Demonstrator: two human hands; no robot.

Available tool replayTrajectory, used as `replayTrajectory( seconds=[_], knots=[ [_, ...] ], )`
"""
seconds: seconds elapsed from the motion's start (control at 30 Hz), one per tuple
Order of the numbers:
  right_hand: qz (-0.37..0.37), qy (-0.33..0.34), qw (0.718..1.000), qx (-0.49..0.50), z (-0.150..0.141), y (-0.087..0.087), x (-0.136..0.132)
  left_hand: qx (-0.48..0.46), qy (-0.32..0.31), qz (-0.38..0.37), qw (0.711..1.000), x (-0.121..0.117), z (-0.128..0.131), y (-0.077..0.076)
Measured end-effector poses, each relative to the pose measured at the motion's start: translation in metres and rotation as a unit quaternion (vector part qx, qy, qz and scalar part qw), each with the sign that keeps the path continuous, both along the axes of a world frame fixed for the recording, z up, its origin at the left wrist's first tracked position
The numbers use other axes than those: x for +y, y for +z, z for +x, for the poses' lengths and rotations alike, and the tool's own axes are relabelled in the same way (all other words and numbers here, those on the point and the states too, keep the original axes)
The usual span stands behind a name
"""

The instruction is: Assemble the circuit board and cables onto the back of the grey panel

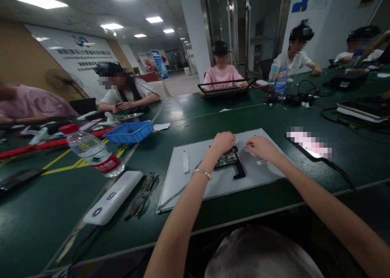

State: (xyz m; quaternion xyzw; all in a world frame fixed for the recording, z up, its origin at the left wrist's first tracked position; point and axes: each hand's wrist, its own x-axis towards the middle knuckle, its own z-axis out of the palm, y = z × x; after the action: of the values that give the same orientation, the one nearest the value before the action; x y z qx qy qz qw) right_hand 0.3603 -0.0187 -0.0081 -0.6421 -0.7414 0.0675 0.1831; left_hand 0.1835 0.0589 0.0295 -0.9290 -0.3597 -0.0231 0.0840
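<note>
A flat grey panel [213, 188] lies on the green table in front of me. On its middle sits a green circuit board [227, 159] with a black bracket [240, 173] along its right side. My left hand [224, 141] is curled over the far edge of the board, fingers closed; whatever they grip is hidden. Just to the right, over the panel, my right hand [261, 146] has its fingertips pinched together. Anything between them is too small to name. A grey cable [178, 192] runs from under my left forearm to the panel's near left corner.
Left of the panel are eyeglasses [143, 197], a white power bank [114, 199], a red-capped water bottle [94, 152] and a blue tray [129, 132]. A lit phone [307, 144] with a cable lies to the right. Several people sit around the table; one holds a black frame [227, 87].
</note>
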Motion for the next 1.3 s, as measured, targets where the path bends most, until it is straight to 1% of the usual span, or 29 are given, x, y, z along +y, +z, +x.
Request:
replayTrajectory(
  seconds=[0.13, 0.2, 0.27, 0.37, 0.43, 0.53, 0.6, 0.7, 0.83, 0.9, 1.03, 1.17, 1.3],
  knots=[
    [-0.005, -0.004, 1.000, 0.014, 0.001, -0.002, 0.000, -0.048, 0.017, -0.029, 0.998, -0.010, -0.037, 0.006],
    [0.000, -0.005, 1.000, 0.023, 0.001, -0.004, 0.000, -0.084, 0.018, -0.058, 0.995, -0.017, -0.058, 0.007],
    [0.013, -0.001, 0.999, 0.030, 0.000, -0.005, 0.001, -0.110, 0.017, -0.106, 0.988, -0.024, -0.078, 0.006],
    [0.023, 0.022, 0.999, 0.027, -0.004, -0.002, 0.006, -0.098, 0.014, -0.186, 0.978, -0.031, -0.098, 0.004],
    [0.025, 0.049, 0.998, 0.011, -0.007, 0.002, 0.012, -0.083, 0.017, -0.222, 0.971, -0.033, -0.106, 0.003],
    [0.031, 0.096, 0.995, -0.022, -0.012, 0.009, 0.021, -0.075, 0.023, -0.257, 0.963, -0.032, -0.113, 0.002],
    [0.022, 0.108, 0.993, -0.035, -0.015, 0.012, 0.027, -0.072, 0.026, -0.275, 0.958, -0.030, -0.115, 0.001],
    [0.011, 0.100, 0.993, -0.061, -0.021, 0.013, 0.034, -0.080, 0.030, -0.286, 0.954, -0.029, -0.117, -0.001],
    [0.033, 0.084, 0.988, -0.124, -0.024, 0.009, 0.040, -0.098, 0.026, -0.294, 0.951, -0.026, -0.118, -0.006],
    [0.046, 0.076, 0.986, -0.138, -0.024, 0.008, 0.043, -0.102, 0.027, -0.303, 0.947, -0.025, -0.119, -0.008],
    [0.082, 0.078, 0.987, -0.115, -0.033, 0.012, 0.049, -0.119, 0.028, -0.314, 0.942, -0.023, -0.120, -0.011],
    [0.092, 0.109, 0.987, -0.072, -0.058, 0.017, 0.055, -0.132, 0.024, -0.320, 0.938, -0.022, -0.121, -0.013],
    [0.084, 0.134, 0.986, -0.053, -0.084, 0.017, 0.059, -0.133, 0.024, -0.324, 0.936, -0.020, -0.123, -0.015]
  ],
)
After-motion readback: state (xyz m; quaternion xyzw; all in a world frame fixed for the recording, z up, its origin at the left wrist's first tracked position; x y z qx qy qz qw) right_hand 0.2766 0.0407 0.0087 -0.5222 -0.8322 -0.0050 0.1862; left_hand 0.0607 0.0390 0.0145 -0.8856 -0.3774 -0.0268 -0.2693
